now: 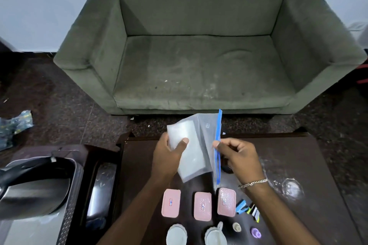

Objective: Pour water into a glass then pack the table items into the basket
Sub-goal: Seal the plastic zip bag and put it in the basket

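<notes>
Translucent plastic pouch, glossy dark table, matt cloth armchair

The room is dim around me, the light soft and flat, with no hard shadows. My table is dark and glossy; a pale glare sits on its right side. The bag between my hands catches the light and looks milky and washed out. The metal pan at my left shows a broad soft sheen. The wide lens bends the sofa outward, its arms bowed, and stretches the corners. The floor goes nearly black. Detail is soft everywhere, smeared most at the bottom edge.
</notes>
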Motion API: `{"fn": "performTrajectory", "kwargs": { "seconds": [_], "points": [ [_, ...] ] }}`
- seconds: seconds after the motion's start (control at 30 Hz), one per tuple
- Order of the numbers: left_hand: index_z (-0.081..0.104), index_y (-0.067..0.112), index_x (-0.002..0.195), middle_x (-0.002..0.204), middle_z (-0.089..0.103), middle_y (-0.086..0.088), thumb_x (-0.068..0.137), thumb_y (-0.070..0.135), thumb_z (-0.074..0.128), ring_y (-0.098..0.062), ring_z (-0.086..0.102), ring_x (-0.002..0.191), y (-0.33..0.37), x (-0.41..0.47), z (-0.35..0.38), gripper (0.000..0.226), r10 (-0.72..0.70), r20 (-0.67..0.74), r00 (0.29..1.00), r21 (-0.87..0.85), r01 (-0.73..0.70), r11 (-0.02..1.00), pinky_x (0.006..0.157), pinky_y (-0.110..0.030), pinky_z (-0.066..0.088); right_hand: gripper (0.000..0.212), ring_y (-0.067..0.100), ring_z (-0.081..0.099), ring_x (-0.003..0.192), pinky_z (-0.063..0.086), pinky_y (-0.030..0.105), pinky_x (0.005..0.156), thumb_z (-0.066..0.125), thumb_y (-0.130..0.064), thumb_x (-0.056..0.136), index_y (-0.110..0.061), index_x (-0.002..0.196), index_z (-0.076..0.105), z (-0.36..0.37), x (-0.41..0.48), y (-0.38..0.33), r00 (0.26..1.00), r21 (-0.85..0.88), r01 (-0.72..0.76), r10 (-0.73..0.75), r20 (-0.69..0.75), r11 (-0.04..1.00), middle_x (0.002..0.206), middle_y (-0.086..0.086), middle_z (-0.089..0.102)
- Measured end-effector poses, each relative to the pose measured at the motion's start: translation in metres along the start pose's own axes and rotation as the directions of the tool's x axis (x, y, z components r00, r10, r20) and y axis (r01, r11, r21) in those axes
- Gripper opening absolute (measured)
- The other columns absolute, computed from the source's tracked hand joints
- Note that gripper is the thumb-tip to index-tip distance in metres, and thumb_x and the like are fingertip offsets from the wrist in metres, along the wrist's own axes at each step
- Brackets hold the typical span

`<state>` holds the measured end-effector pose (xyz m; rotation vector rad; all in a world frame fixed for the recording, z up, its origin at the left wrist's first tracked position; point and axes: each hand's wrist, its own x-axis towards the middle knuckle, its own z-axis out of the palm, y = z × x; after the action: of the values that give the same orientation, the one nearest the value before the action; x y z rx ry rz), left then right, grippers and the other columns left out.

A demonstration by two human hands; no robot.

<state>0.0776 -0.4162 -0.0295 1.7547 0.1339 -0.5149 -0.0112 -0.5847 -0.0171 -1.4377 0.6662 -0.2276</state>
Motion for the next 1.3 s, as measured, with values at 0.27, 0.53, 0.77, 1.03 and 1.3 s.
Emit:
{"fn": "performTrajectory", "kwargs": {
  "seconds": [0.27,0.53,0.77,1.03,1.3],
  "points": [
    [0.009,0.041,0.159,0.160,0.023,0.009,0.064,0.088,0.061,-0.016,0.022,0.146,0.032,-0.032,0.019,0.119,0.249,-0.131,0.960,0.376,-0.184,0.908,0.107,-0.056,0.033,0.026,-0.002,0.050,0.046,0.040,0.010,0.046,0.062,-0.001,0.095,0.004,0.070,0.071,0.012,-0.002,-0.018,0.998,-0.044,0.050,-0.048,0.037,0.998,0.055,-0.005,0.063],
    [0.072,0.025,0.095,0.093,0.076,0.010,0.090,0.045,0.075,-0.003,0.072,0.088,0.061,-0.036,0.010,0.021,0.276,0.090,0.957,0.212,-0.289,0.934,0.084,-0.044,0.059,0.031,0.018,0.049,0.066,0.042,0.034,0.062,0.066,-0.016,0.094,0.011,0.077,0.067,0.024,-0.005,-0.053,0.974,-0.064,0.167,-0.155,0.167,0.984,0.068,0.030,0.060],
    [0.049,0.027,0.090,0.086,0.059,0.008,0.083,-0.005,0.060,-0.014,0.061,0.074,0.076,-0.030,-0.010,0.034,0.520,0.007,0.854,0.425,-0.474,0.772,0.068,-0.040,0.054,0.031,0.021,0.067,0.062,0.056,0.034,0.068,0.070,0.003,0.082,-0.022,0.094,0.055,0.019,-0.006,-0.069,0.959,-0.346,0.264,-0.283,-0.004,0.900,0.068,0.001,0.067],
    [0.075,0.008,0.111,0.131,0.064,0.003,0.080,-0.009,0.057,-0.006,0.059,0.107,0.089,-0.024,-0.024,0.040,0.580,0.072,0.812,0.613,-0.495,0.616,0.092,-0.013,0.040,0.022,0.037,0.064,0.069,0.046,0.038,0.057,0.061,-0.027,0.089,-0.033,0.108,0.071,0.007,-0.018,-0.098,0.943,-0.931,0.256,-0.278,0.181,0.262,0.092,0.002,0.056],
    [0.068,0.002,0.128,0.136,0.064,-0.007,0.085,0.003,0.052,-0.011,0.058,0.118,0.087,-0.059,-0.001,0.046,0.603,0.273,0.750,0.580,-0.628,0.519,0.096,-0.016,0.041,0.031,0.027,0.070,0.076,0.055,0.031,0.065,0.056,-0.027,0.094,-0.016,0.121,0.066,0.034,-0.025,-0.110,0.981,-0.751,-0.027,0.161,0.107,0.660,0.079,0.009,0.072]
  ]
}}
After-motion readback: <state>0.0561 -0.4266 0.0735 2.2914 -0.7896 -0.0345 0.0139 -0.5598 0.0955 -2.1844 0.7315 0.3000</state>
